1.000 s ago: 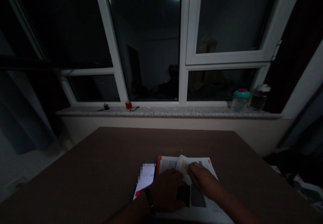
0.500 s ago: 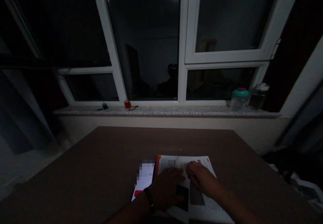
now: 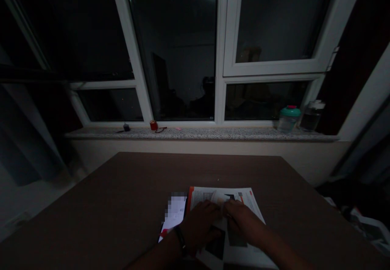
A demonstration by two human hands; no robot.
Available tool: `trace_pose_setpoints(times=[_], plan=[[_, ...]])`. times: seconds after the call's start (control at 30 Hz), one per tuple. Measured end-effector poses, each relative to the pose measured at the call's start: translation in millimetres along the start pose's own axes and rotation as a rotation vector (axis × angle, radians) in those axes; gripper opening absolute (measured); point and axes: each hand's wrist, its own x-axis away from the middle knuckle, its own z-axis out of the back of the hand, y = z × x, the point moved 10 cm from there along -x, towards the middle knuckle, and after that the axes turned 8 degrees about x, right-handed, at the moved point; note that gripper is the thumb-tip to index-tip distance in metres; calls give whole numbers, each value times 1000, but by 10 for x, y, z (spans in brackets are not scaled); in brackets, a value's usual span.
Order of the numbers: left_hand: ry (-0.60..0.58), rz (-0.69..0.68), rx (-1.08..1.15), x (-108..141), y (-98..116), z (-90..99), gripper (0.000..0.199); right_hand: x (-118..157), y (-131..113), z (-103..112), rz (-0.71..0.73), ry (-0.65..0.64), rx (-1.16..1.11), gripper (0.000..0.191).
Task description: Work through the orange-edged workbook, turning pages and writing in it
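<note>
An open book [image 3: 256, 211] with printed pages and an orange edge lies on the table in front of me. My left hand [image 3: 202, 223], with a dark band at the wrist, rests over the left side, its fingers curled on a page [image 3: 215, 245] bearing a dark picture. My right hand [image 3: 243, 218] is closed near the middle of the book, its fingers pinching the raised paper by the fold. Both hands nearly meet there, and the fingertips are partly hidden in shadow. A lit phone [image 3: 173, 213] lies left of the book, close to my left wrist.
The brown table [image 3: 146, 176] reaches to the wall under a window. On the stone sill [image 3: 207, 133] stand a red small object [image 3: 154, 125], a dark small object [image 3: 126, 127], a jar with a green lid [image 3: 289, 118] and a clear bottle [image 3: 311, 115].
My right hand has turned and moved slightly left and down. My left hand's fingers have curled more. The page under them has shifted left and lifted, showing more of a picture beneath.
</note>
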Motion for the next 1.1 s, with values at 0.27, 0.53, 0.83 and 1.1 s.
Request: trace_pose_setpoints(times=[0.27, 0.53, 0.83, 1.1], plan=[[3, -14, 1, 36, -11, -13, 51, -44, 160, 47, -32, 54, 30, 21], [9, -18, -36, 2, -1, -11, 43, 9, 50, -34, 8, 26, -4, 22], [33, -83, 22, 66, 4, 8, 66, -2, 157, -19, -14, 60, 48, 22], [12, -83, 21, 82, -12, 18, 63, -13, 296, 18, -94, 94, 51, 20]])
